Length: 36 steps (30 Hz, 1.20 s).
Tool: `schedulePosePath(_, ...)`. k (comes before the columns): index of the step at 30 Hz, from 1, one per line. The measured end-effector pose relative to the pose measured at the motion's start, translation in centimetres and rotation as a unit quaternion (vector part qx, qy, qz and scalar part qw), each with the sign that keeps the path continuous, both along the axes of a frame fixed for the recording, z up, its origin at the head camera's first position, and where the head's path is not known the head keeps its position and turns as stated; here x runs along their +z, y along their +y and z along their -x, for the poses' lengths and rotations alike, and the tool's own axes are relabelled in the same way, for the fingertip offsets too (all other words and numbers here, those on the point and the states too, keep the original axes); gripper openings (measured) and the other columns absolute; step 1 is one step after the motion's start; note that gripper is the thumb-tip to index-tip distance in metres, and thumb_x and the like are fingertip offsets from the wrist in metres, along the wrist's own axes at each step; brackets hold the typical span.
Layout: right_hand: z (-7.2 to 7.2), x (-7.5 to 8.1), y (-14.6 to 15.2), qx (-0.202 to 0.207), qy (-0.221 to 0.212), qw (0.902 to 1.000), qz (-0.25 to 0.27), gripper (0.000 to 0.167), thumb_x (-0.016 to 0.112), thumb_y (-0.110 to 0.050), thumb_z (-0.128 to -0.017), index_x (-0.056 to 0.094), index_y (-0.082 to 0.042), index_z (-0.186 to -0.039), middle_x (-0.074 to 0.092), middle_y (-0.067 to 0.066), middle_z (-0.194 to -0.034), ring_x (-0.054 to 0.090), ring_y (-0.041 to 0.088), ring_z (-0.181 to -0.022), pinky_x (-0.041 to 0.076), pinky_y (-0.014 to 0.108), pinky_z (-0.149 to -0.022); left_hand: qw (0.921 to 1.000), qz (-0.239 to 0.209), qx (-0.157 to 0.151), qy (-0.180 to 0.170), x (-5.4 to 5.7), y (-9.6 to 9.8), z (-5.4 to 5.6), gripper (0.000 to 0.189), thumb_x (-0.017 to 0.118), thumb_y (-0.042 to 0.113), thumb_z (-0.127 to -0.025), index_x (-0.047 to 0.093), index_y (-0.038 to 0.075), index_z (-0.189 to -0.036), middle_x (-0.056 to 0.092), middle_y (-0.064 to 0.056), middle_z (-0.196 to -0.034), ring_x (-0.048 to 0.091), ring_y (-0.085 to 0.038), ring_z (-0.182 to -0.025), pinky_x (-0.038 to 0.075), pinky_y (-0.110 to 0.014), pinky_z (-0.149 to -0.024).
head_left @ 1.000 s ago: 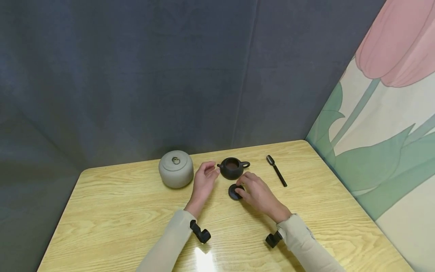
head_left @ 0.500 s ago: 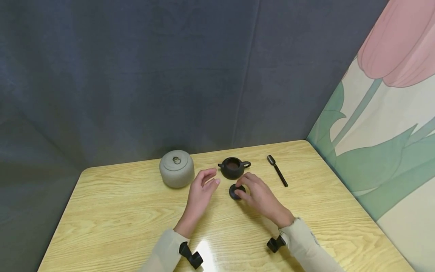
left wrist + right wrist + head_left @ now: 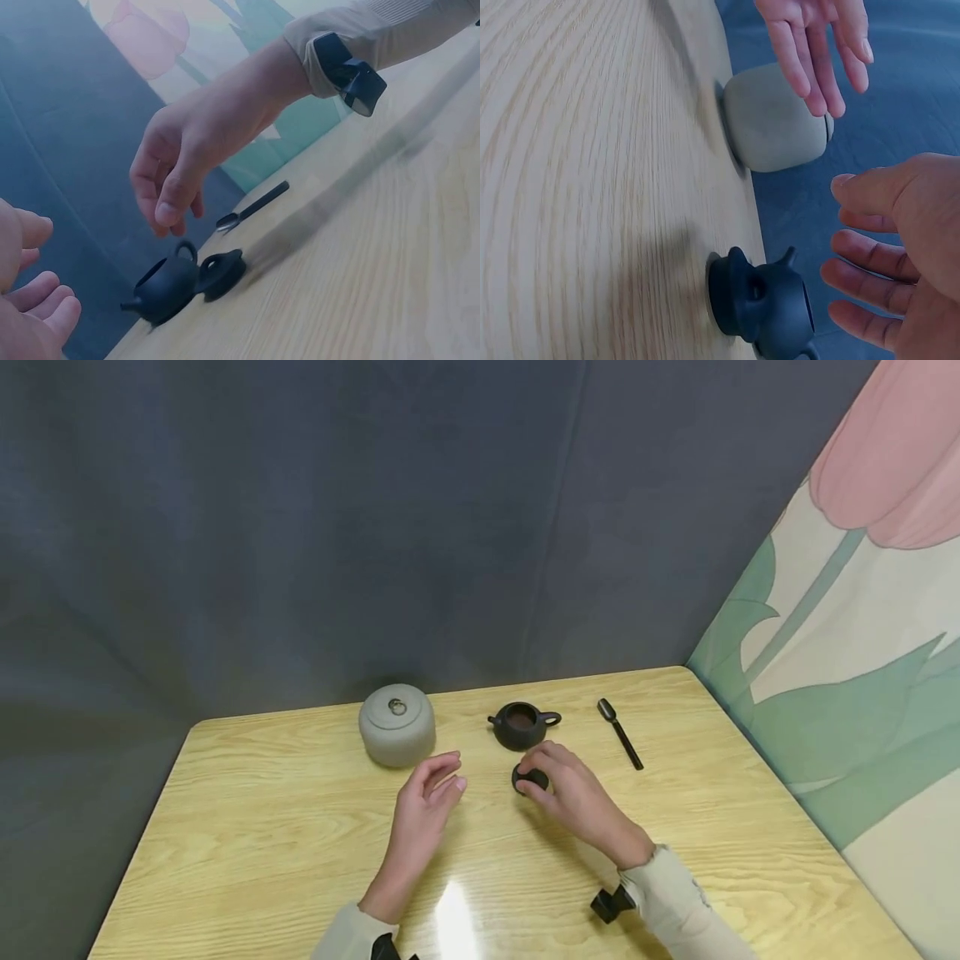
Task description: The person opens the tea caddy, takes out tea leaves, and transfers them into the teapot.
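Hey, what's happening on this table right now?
A person sits at a wooden table with a small dark teapot standing open. Its lid lies on the table just in front of it. The right hand hovers over the lid, fingers loosely bent, not gripping it. The left hand is open and holds nothing. A grey lidded jar stands to the left, a dark scoop to the right.

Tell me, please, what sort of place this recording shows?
Probably a staged recording corner set up for tea: a wooden table against a grey fabric backdrop, with a small dark teapot, its lid and a tea scoop.
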State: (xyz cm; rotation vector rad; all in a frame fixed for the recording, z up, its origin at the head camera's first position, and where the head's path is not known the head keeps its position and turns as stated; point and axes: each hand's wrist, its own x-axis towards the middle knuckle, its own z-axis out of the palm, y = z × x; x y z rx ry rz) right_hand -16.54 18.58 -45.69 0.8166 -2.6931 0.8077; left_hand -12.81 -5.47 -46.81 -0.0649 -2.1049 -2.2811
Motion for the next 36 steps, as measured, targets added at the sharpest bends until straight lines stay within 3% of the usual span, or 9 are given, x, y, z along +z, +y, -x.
schedulePosePath(11, 0.7, 0.0, -1.4, 0.017, 0.006, 0.9998, -0.002, 0.012, 0.080, -0.019, -0.098, 0.076, -0.010, -0.105, 0.069, 0.000, -0.114, 0.069, 0.015, -0.106, 0.060, 0.037, -0.092, 0.9984, 0.009, 0.056, -0.007, -0.1, -2.8, 0.0, 0.038, 0.066, 0.003, -0.104, 0.058, -0.004, -0.140, 0.058, -0.023, -0.150, 0.054, -0.039, -0.146, 0.054, -0.015, -0.103)
schedulePosePath(16, 1.2, 0.5, -2.3, 0.017, 0.004, 0.9998, 0.007, 0.012, 0.079, -0.020, -0.099, 0.075, -0.012, -0.107, 0.069, -0.003, -0.115, 0.068, 0.015, -0.108, 0.060, 0.037, -0.092, 0.9952, 0.034, 0.091, 0.002, -0.1, -4.3, 0.0, 0.037, 0.066, 0.002, -0.104, 0.060, -0.001, -0.140, 0.059, -0.018, -0.149, 0.054, -0.039, -0.143, 0.054, -0.014, -0.102)
schedulePosePath(21, 1.8, 1.0, -3.5, 0.027, 0.012, 0.9995, 0.015, 0.010, 0.079, -0.019, -0.098, 0.075, -0.014, -0.107, 0.069, -0.003, -0.115, 0.068, 0.016, -0.108, 0.059, 0.036, -0.090, 0.9917, 0.050, 0.118, 0.000, -0.2, -5.9, 0.3, 0.037, 0.066, 0.004, -0.104, 0.059, 0.001, -0.141, 0.059, -0.014, -0.148, 0.056, -0.031, -0.141, 0.052, -0.010, -0.101)
schedulePosePath(36, 2.4, 1.5, -5.3, 0.041, -0.001, 0.9989, 0.023, 0.008, 0.077, -0.020, -0.101, 0.075, -0.016, -0.107, 0.069, -0.004, -0.114, 0.066, 0.016, -0.106, 0.059, 0.035, -0.090, 0.9840, 0.067, 0.164, -0.021, 0.0, -9.0, 1.8, 0.043, 0.066, 0.015, -0.106, 0.055, 0.004, -0.146, 0.054, -0.013, -0.155, 0.058, -0.035, -0.141, 0.051, -0.004, -0.093)
